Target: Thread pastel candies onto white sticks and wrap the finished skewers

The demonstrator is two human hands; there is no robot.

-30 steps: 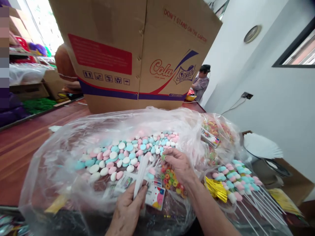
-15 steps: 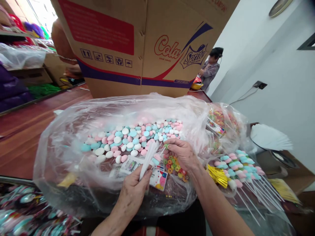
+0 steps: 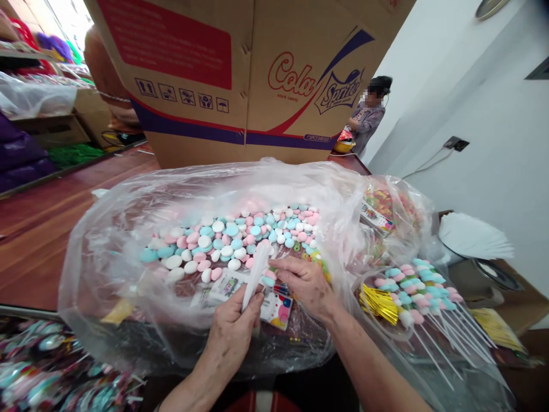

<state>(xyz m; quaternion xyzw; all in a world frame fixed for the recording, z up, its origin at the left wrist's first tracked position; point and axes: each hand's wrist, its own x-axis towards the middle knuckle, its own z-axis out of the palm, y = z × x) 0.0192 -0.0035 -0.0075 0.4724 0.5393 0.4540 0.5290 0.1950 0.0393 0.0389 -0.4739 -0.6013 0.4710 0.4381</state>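
Note:
My left hand [image 3: 235,326] is closed around a bundle of slim white sticks [image 3: 256,276] that points up and away from me. Close to its upper end, the fingertips of my right hand [image 3: 302,283] are pinched together; what they hold is hidden. A pink and a blue marshmallow [image 3: 268,280] show just below those fingertips. Beyond both hands, many pink, blue and white marshmallows [image 3: 231,230] lie in a large clear plastic bag [image 3: 103,269]. Colored gummy rings [image 3: 316,257] are partly covered by my right hand. Printed cards [image 3: 277,312] rest beside my left hand.
A large cardboard box [image 3: 201,129] stands behind the bag. To the right lie finished marshmallow skewers [image 3: 420,286], gold twist ties [image 3: 380,303] and a bag of gummy rings [image 3: 377,200]. Wrapped sweets [image 3: 55,366] fill the lower left. Another person [image 3: 371,117] is at the far right.
My right hand has moved left and slightly down, toward the sticks; the green gummy ring at its fingertips is no longer visible. My left hand stays nearly in place.

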